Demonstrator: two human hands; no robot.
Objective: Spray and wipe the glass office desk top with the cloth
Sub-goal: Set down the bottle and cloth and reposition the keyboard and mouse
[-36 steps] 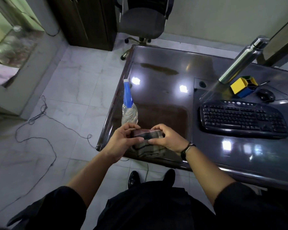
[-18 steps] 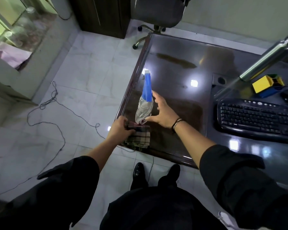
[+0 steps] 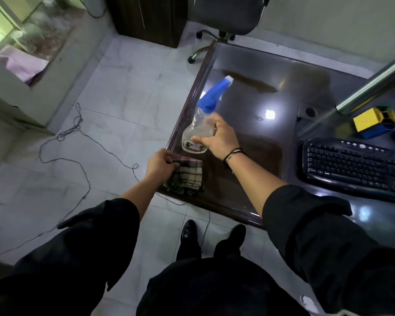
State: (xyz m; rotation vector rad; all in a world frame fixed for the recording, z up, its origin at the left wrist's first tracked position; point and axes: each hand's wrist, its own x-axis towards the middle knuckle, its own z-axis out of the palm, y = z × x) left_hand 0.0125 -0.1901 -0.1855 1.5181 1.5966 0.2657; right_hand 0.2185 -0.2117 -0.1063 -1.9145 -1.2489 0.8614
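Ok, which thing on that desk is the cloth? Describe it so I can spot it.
Start at the dark glass desk, at its near left corner. The cloth lies there folded, gripped by the left hand. It is the only plaid thing, just below the clear spray bottle.

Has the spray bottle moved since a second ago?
Yes. The spray bottle, upright on the desk top near its left edge earlier, is now gripped by the right hand and tilted, nozzle toward the far side.

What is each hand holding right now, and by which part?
The right hand grips the spray bottle around its clear body, below the blue head. The left hand grips the checked cloth by its left edge, on the desk corner.
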